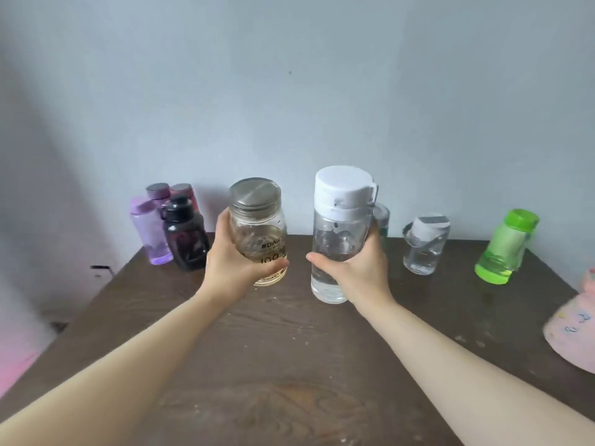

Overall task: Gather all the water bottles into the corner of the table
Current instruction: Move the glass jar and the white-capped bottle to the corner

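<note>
Both hands carry at once, one bottle each, to save trips. Left hand [238, 268] has its grip wrapped round the jar [259, 230] with the metal lid, held clear of the bench [289, 365]. Right hand [360, 272] has its grip closed on the clear bottle [338, 226] with the white cap, also lifted, upright so nothing spills. Pile in the far-left corner: purple bottle [148, 233], black bottle [185, 239], two more behind. Likely headed there. Small clear bottle [423, 246] and green bottle [505, 246] wait on the right, well apart.
</note>
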